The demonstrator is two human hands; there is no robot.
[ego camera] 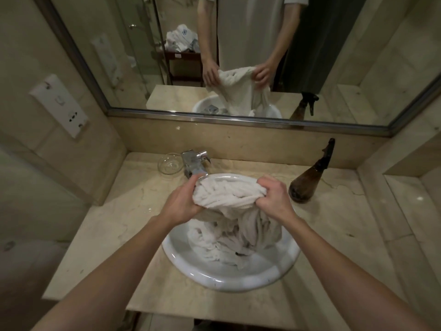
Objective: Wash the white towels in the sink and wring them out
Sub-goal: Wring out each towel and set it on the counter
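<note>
A: How far along does the washing look?

B: Midway, I'd judge. The left hand [181, 206] and the right hand [274, 199] each grip one end of a bunched white towel [226, 194], fingers curled tight round the cloth, holding it up over the sink [214, 275]. The gathered ridges between the two hands suggest it is being scrubbed or readied for a twist.

A: And the rest of it?

B: The lower part of the cloth hangs down into the bowl, where a wet heap [226, 240] lies against the far and right side of the basin. Nothing wrung out sits on the bench [133, 211], so I'd say the wringing is mostly still to do.

A: Is the water running?

B: I can't tell. The tap [194, 163] stands just behind the left hand, and no stream shows.

A: Count things for me.

B: Two hands, both clenched on towel. One sink, one tap. How many towels there are I can't say: the held one and the heap below may be one cloth or several. One clear glass dish [170, 163] is beside the tap, one dark spray bottle [310, 177] to the right of the sink, and one wall socket plate [59, 105] on the left. The mirror [358, 68] shows more white towels piled on a stand behind the person.
</note>
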